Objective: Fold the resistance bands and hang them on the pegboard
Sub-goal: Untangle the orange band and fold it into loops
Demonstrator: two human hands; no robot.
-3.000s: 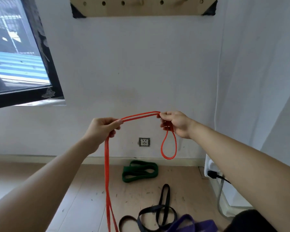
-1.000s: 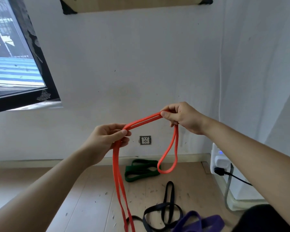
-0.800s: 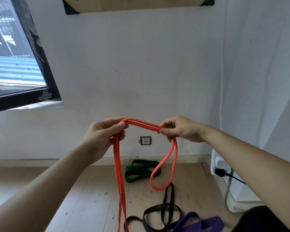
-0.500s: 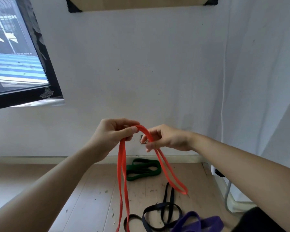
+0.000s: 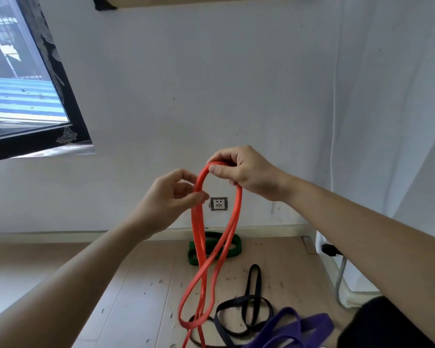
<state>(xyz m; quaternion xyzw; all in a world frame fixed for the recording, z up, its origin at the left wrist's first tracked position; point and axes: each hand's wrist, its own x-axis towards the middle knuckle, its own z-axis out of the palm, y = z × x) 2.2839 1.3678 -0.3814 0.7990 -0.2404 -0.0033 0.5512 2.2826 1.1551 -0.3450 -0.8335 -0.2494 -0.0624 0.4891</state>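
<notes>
A red resistance band (image 5: 199,249) hangs in front of me in doubled strands that cross lower down. My right hand (image 5: 246,174) pinches the top of its fold between thumb and fingers. Just below and to the left, my left hand (image 5: 168,199) pinches the band's left strands with thumb and forefinger. The loops reach down toward the floor and one strand runs out of the bottom edge. Only the lower edge of the wooden pegboard (image 5: 211,1) shows at the very top of the wall.
On the wooden floor lie a folded green band (image 5: 234,244) by the skirting, a black band (image 5: 254,307) and a purple band (image 5: 294,330) nearer me. A wall socket (image 5: 219,203) sits behind the hands. A window (image 5: 23,96) is left; a white appliance with plugged cable (image 5: 337,267) stands right.
My hands came together, folding the red band over. The right hand then rose with the top of the fold, and the hanging loops grew longer and crossed.
</notes>
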